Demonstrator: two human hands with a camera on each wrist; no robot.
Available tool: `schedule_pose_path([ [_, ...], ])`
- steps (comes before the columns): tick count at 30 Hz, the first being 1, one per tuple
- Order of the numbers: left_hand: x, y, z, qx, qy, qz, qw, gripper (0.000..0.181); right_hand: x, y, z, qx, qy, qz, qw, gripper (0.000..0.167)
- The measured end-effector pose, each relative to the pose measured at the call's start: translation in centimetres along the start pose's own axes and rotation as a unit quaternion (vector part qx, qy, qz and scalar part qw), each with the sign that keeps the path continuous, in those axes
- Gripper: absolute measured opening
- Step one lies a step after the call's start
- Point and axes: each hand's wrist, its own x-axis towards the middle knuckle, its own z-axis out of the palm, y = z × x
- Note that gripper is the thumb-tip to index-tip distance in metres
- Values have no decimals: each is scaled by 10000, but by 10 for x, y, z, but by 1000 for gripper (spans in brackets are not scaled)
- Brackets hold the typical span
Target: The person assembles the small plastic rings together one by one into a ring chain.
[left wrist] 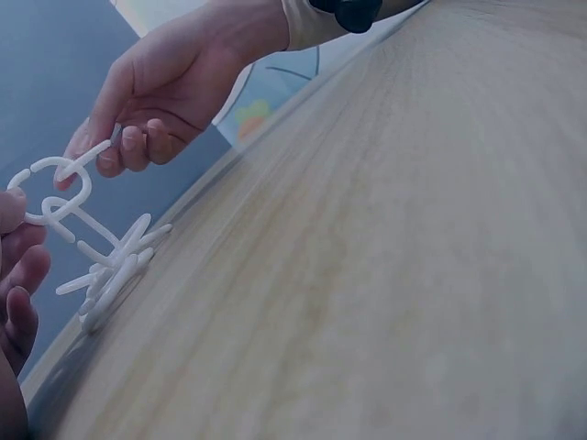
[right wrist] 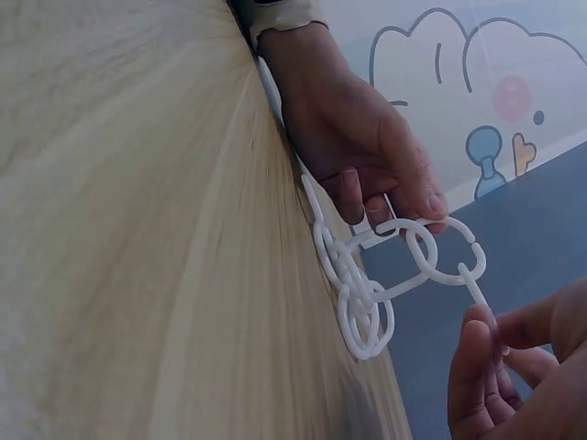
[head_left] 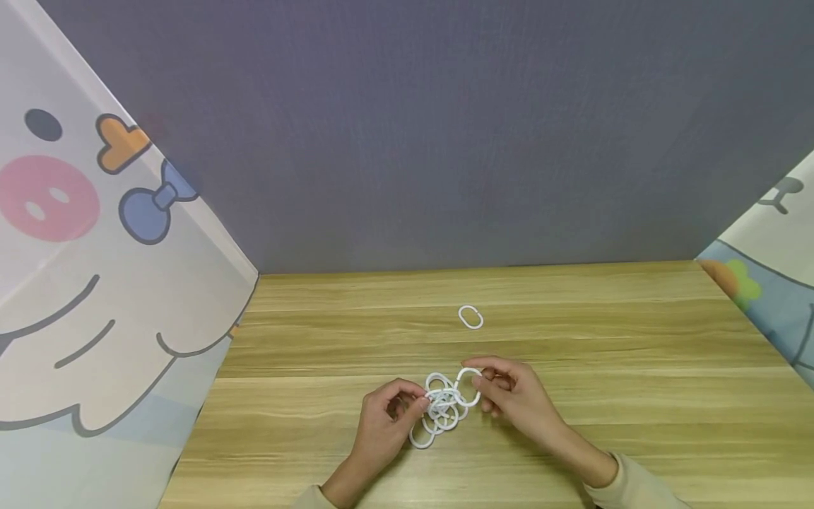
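In the head view, several white oval plastic links [head_left: 452, 426], hooked into one another, lie bunched on the table between the hands. The left hand [head_left: 384, 426] pinches one link at the left of the bunch between thumb and forefinger. On the other side, the right hand [head_left: 518, 398] pinches a white link [right wrist: 477, 290] with thumb and fingertips; it passes through a neighbouring link [right wrist: 447, 278]. Seen in the right wrist view, the held links are raised above the table while the rest of the chain [right wrist: 343, 335] hangs down and rests on it. Small gaps show in some links.
A single loose white link [head_left: 461, 316] lies farther back on the wooden table [head_left: 604, 339]. A grey panel [head_left: 470, 141] rises behind the table. Cartoon-printed panels [head_left: 127, 297] stand at the left and right sides.
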Motion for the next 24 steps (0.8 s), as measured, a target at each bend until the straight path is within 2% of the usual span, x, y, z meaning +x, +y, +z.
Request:
schedule_pose_path([
  [5, 1, 0, 0, -13, -15, -5, 10000, 9, 0, -1, 1, 21, 214, 252, 9995, 28],
  [14, 0, 0, -1, -125, -101, 255, 9995, 15, -1, -7, 3, 122, 306, 638, 9974, 22],
  [18, 0, 0, -1, -138, -171, 390, 9990, 15, -3, -9, 4, 123, 304, 606, 9976, 21],
  [24, 0, 0, -2, -32, -182, 371, 9991, 15, -6, -11, 6, 93, 167, 409, 9990, 20],
])
